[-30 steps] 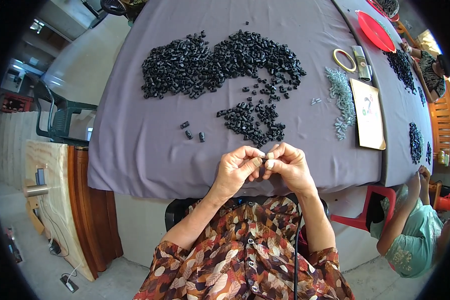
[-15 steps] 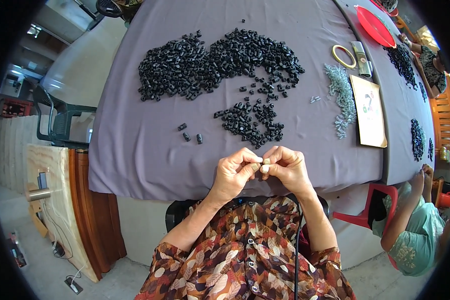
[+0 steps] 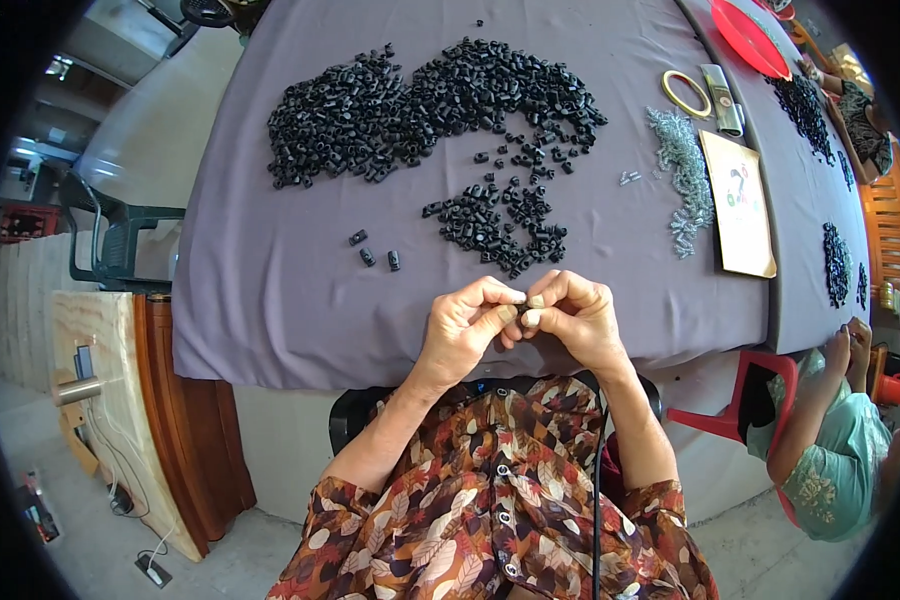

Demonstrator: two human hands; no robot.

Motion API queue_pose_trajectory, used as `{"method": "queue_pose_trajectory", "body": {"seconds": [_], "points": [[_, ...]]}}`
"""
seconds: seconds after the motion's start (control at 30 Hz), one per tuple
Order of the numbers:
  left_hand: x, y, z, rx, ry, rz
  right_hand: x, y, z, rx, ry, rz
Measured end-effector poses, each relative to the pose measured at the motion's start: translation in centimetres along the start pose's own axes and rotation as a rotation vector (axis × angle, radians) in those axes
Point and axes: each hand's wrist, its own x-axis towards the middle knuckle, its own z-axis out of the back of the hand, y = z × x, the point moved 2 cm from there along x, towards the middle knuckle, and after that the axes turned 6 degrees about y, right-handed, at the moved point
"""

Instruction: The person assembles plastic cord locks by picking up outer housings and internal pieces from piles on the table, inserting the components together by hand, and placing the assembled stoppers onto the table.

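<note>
My left hand (image 3: 467, 327) and my right hand (image 3: 577, 322) meet over the near edge of the cloth-covered table (image 3: 300, 300). Thumbs and forefingers of both pinch a small black plastic piece (image 3: 523, 309), mostly hidden by the fingertips. Just beyond the hands lies a small pile of black plastic pieces (image 3: 500, 225), short and tube-shaped. To the left, three black pieces (image 3: 367, 256) lie apart from the rest. A heap of small silvery springs (image 3: 682, 180) rests to the right, with a couple of loose springs (image 3: 629, 178) beside it.
Large heaps of black pieces (image 3: 345, 120) lie farther back. At right are a printed card (image 3: 738, 205), a tape roll (image 3: 686, 94) and a red basin (image 3: 745, 40). A person in a green top (image 3: 835, 455) sits on the right near a red chair (image 3: 735, 400); another person (image 3: 865, 130) is beyond.
Both hands stay together, fingertips pinched. A dark piece now shows a little more between them. The table scene has shifted slightly upward in the view.
</note>
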Motion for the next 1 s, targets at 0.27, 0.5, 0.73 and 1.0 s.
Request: {"method": "queue_pose_trajectory", "body": {"seconds": [0.27, 0.5, 0.73, 1.0], "points": [[-0.1, -0.1, 0.3, 0.053, 0.047, 0.108, 0.0, 0.2, 0.0, -0.024, -0.006, -0.027], [-0.1, -0.1, 0.0, 0.186, -0.026, -0.058, 0.1, 0.1, -0.3, -0.167, -0.009, -0.042], [0.4, -0.6, 0.2, -0.038, -0.008, 0.087, 0.6, 0.9, -1.0, 0.027, 0.006, -0.148], [0.5, -0.4, 0.4, -0.061, 0.033, 0.129, 0.2, 0.6, -0.8, -0.411, 0.026, 0.001]]}}
